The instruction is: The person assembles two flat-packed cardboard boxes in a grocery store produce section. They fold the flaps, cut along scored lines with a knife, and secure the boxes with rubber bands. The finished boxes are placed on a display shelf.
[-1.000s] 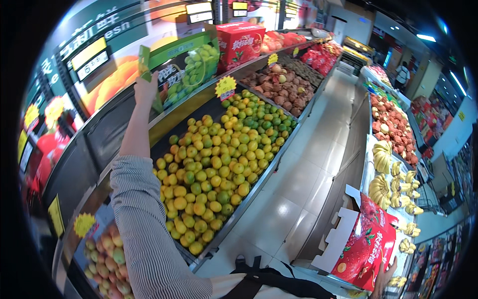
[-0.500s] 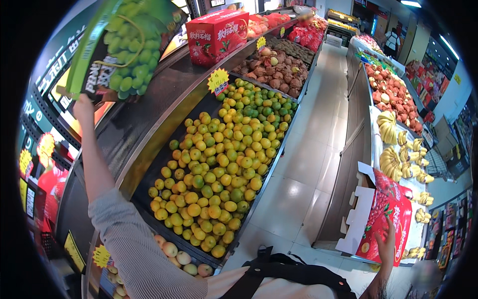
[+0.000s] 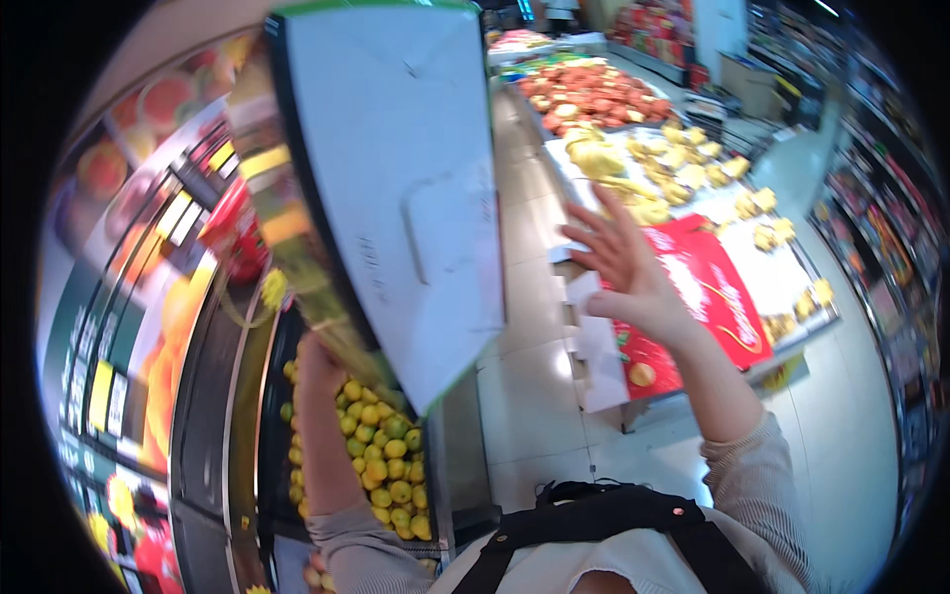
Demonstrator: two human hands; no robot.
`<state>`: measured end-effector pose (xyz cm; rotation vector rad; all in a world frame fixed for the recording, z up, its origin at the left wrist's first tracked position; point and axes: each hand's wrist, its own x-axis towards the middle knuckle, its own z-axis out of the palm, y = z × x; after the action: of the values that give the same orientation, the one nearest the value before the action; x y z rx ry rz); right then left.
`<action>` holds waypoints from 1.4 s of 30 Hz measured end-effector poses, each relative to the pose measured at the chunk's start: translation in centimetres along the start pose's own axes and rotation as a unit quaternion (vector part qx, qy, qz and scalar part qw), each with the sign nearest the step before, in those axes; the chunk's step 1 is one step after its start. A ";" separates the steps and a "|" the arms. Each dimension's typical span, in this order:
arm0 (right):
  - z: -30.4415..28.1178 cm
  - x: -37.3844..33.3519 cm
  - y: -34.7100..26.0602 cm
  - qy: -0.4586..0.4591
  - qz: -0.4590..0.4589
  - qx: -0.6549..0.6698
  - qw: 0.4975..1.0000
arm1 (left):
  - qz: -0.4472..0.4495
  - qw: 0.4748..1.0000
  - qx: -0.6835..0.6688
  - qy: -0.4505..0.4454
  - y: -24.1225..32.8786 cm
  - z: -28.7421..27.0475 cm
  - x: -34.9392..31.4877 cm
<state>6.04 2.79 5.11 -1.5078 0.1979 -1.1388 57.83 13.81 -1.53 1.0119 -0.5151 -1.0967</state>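
Note:
A fruit carton (image 3: 406,188) with green edges is raised in front of me. Its plain white panel faces me, and a blurred printed side with a cord handle is at its left. My left hand (image 3: 319,364) is closed on the carton's lower left edge, its fingertips partly hidden. My right hand (image 3: 625,267) is empty, fingers spread, above the left part of a flattened-looking red carton (image 3: 698,287). That red carton has white flaps sticking out at its left and lies at the near end of the banana display.
Yellow-green citrus (image 3: 386,450) fills a bin below the raised carton. Bananas (image 3: 683,163) and reddish fruit (image 3: 594,94) cover the right-hand stand. A tiled aisle (image 3: 529,396) runs between the displays. A red box (image 3: 236,233) stands on the left shelf.
My view has turned right. The green carton has come from the upper left to the middle, its white panel now showing. My right hand has risen from the red carton's near side.

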 end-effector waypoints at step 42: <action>-17.6 -8.1 -6.1 0.269 0.204 -0.307 0.890 | -0.599 0.651 -0.322 -0.338 -46.9 28.7 -6.0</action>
<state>-13.64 -1.60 3.20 -1.5326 1.2999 -1.1734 10.47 2.70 -27.86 0.1151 0.1161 -2.6691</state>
